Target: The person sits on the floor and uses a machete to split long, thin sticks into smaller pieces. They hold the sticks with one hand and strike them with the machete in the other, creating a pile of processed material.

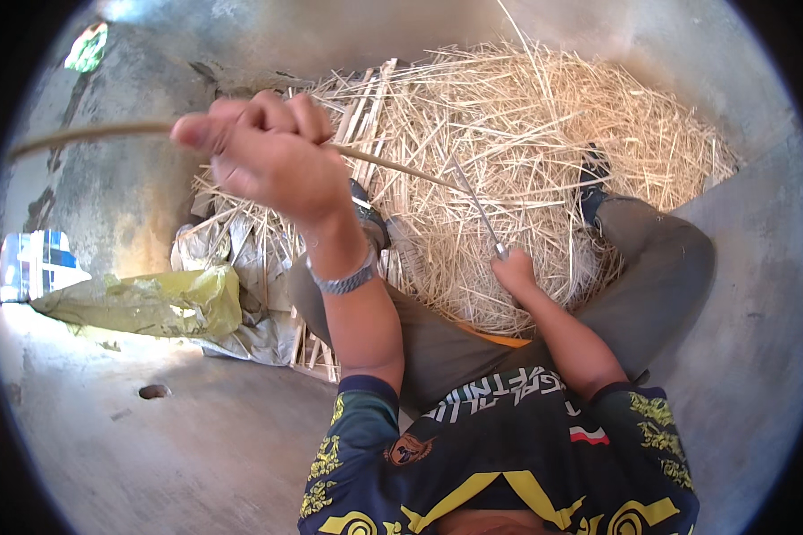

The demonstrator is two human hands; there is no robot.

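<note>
My left hand (281, 160) is raised at the upper left, its fingers closed around a long thin brown stick (401, 167), perhaps a cane strip. One end of the stick reaches the far left; the other slants down to the right. Low over the straw, my right hand (514, 267) grips the handle of a knife (478, 203) whose narrow blade points up and away. The stick's right end lies close to the blade's tip; whether they touch I cannot tell. Most of the knife's handle is hidden in my fist.
A large heap of pale shavings and strips (544, 116) covers the floor between and beyond my legs. Flat split strips (366, 107) lie at its left. A yellow translucent plastic sack (169, 299) sits left of my knee. Grey walls rise around, and a small hole (154, 391) shows at lower left.
</note>
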